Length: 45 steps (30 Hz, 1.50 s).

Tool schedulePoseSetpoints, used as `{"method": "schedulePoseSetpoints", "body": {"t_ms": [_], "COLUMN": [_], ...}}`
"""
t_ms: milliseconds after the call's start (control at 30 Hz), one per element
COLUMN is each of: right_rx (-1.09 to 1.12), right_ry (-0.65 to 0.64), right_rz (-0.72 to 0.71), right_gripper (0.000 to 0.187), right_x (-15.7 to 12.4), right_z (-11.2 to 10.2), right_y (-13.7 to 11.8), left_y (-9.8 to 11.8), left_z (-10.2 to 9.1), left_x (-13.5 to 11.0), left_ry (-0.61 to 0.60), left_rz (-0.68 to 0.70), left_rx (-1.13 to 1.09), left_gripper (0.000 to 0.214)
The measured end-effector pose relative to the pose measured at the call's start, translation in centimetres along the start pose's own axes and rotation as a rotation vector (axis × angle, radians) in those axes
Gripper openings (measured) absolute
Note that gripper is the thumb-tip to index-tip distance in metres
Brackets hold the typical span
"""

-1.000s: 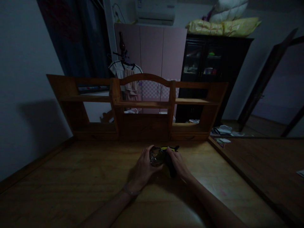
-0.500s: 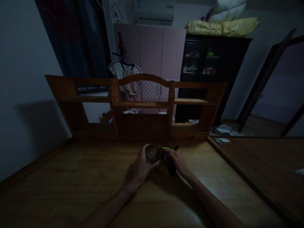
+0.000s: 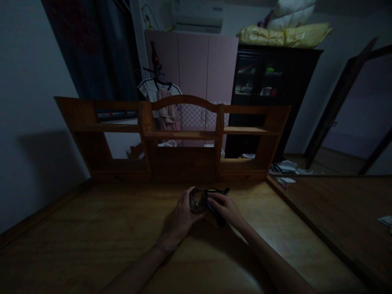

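My left hand [image 3: 184,214] is closed around a clear, faceted glass cup [image 3: 198,201], with the fingers behind its left side and the thumb along the near side. The cup's opening is turned toward me. At its right side, my right hand [image 3: 226,207] grips a soft-looking black piece with some yellow [image 3: 219,219]. I cannot tell what kind of thing that is in the dim light. Its upper end sticks out beyond my right fingers, and its lower part hangs down under them. My right fingertips are at the cup's rim. Both hands are just above the wooden desk [image 3: 122,228].
A wooden shelf unit [image 3: 180,134] with open compartments and small drawers stands along the desk's back edge. A wall [image 3: 33,122] borders the left side. To the right, beyond a raised edge [image 3: 306,216], lies another brown surface [image 3: 343,204] with papers on it.
My right hand has moved slightly left, bringing its fingertips to the cup's rim with the black piece. The cup has turned a little in my left hand. Less yellow shows now.
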State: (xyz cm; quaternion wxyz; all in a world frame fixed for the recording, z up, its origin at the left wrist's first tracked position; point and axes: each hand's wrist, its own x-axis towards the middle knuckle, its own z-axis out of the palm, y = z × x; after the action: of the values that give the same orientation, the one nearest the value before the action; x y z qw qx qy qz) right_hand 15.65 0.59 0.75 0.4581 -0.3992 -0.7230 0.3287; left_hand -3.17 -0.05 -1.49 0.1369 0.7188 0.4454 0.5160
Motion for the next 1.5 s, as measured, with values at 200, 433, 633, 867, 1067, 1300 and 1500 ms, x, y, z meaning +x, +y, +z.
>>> {"method": "schedulePoseSetpoints", "body": {"t_ms": [200,433,633,867,1067,1300,1500], "right_rx": [-0.001,-0.090,-0.122,-0.189,-0.248,-0.286,-0.259], "right_ry": [0.014,0.051,0.063,0.077,0.078,0.059,0.037], "right_rz": [0.003,-0.068,-0.106,-0.150,-0.206,-0.204,-0.245], "right_gripper": [0.035,0.030,0.028,0.027,0.028,0.029,0.033], "right_x": [0.0,0.0,-0.1,-0.2,-0.3,-0.3,-0.4], "right_z": [0.1,0.1,0.1,0.2,0.2,0.3,0.0], "right_y": [0.2,0.4,0.4,0.2,-0.4,-0.3,-1.1], "left_y": [-0.1,0.0,0.7,1.1,1.2,0.9,0.9], "left_z": [0.0,0.1,-0.1,-0.3,-0.4,-0.2,-0.1], "left_x": [-0.1,-0.3,-0.1,-0.2,-0.2,-0.1,-0.4], "left_ry": [-0.017,-0.036,-0.034,-0.061,-0.079,-0.062,-0.063], "left_rz": [0.038,0.119,0.217,0.234,0.206,0.203,0.280], "left_rx": [0.060,0.183,0.221,0.238,0.255,0.282,0.288], "left_gripper": [0.082,0.088,0.080,0.074,0.079,0.076,0.083]}}
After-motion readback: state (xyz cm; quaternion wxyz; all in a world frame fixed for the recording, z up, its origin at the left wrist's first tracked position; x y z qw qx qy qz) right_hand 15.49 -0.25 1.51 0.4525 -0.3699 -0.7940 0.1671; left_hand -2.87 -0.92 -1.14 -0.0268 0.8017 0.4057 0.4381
